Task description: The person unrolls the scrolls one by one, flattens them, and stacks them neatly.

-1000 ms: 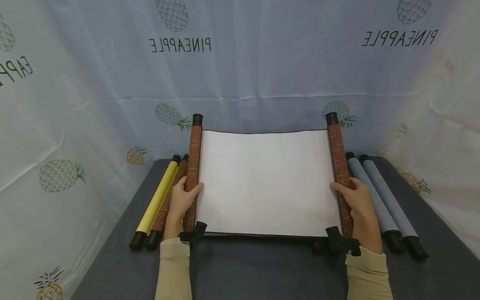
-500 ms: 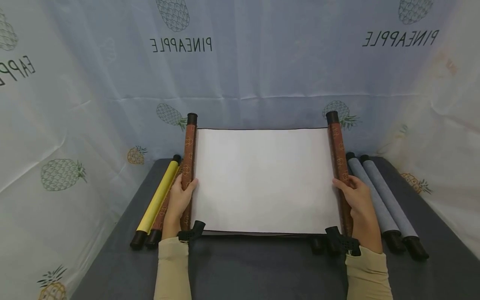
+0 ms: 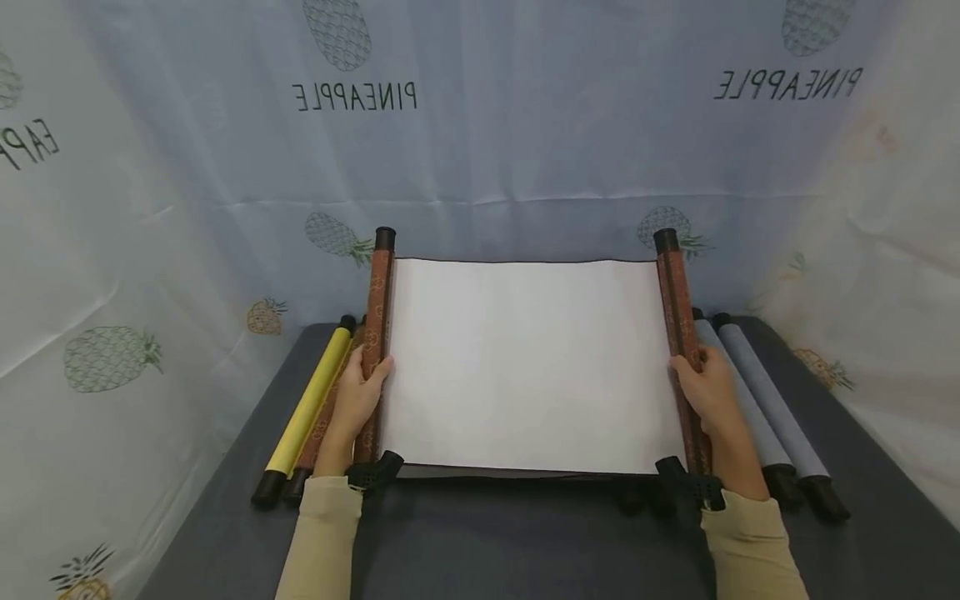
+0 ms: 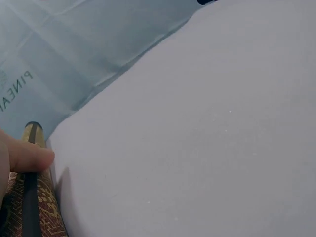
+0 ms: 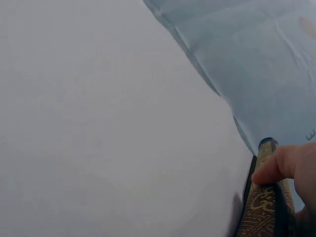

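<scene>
Scroll (image 3: 525, 367) lay unrolled between both hands, its white sheet spread wide and its two brown patterned rollers running lengthwise away from the person, dark end caps pointing toward the pineapple-printed backdrop (image 3: 525, 150). The left hand (image 3: 358, 398) gripped the left roller (image 3: 377, 333), fingers (image 4: 29, 157) curled round it with the thumb on the sheet's edge. The right hand (image 3: 705, 390) gripped the right roller (image 3: 675, 308) the same way, fingers (image 5: 281, 165) wrapped over it. Outside the left hand's fingers lay a yellow roll (image 3: 307, 408) and another brown one; outside the right hand's, two grey rolls (image 3: 772, 408), all parallel on the dark bench (image 3: 525, 533).
</scene>
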Motion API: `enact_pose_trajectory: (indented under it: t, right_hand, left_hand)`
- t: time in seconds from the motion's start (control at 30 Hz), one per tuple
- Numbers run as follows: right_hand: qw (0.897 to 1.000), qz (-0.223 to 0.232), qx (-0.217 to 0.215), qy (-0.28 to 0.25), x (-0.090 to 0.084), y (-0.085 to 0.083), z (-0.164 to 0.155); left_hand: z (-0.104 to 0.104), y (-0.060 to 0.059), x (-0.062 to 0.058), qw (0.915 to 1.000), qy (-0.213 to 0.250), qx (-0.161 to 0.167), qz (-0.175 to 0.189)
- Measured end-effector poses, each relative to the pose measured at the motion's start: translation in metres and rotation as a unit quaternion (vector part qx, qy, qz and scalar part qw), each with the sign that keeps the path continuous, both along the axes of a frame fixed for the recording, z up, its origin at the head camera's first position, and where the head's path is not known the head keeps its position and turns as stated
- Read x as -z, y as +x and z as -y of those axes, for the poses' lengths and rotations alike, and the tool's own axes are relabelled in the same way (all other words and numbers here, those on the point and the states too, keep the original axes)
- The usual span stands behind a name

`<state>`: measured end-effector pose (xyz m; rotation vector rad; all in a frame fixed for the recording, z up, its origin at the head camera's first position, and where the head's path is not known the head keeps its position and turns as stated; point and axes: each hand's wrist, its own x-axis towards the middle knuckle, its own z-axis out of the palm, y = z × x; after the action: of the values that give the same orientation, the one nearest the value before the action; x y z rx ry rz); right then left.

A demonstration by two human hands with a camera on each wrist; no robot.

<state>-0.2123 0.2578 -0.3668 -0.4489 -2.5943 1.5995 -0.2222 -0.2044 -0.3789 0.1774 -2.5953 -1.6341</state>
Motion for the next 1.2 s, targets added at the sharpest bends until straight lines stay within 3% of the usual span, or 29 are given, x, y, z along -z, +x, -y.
enact_pose_trajectory:
  t: [0.27, 0.53, 0.83, 1.2]
  right_hand:
    - [1.000, 0.028, 0.004, 0.011, 0.004, -0.003, -0.007]
    - [0.999, 0.042, -0.004, 0.026, 0.001, -0.001, -0.012]
    - [0.999, 0.020, -0.011, 0.042, 0.003, 0.002, -0.014]
    - [0.999, 0.008, -0.014, 0.045, 0.001, 0.004, -0.018]
  left_hand:
    - [0.002, -0.005, 0.006, 0.9995, 0.009, -0.016, -0.027]
    - [0.004, -0.003, 0.002, 0.9995, -0.023, -0.019, -0.009]
    - [0.012, 0.000, -0.001, 0.9996, -0.015, -0.023, 0.011]
    - [0.015, 0.002, -0.002, 0.9997, -0.017, -0.012, -0.008]
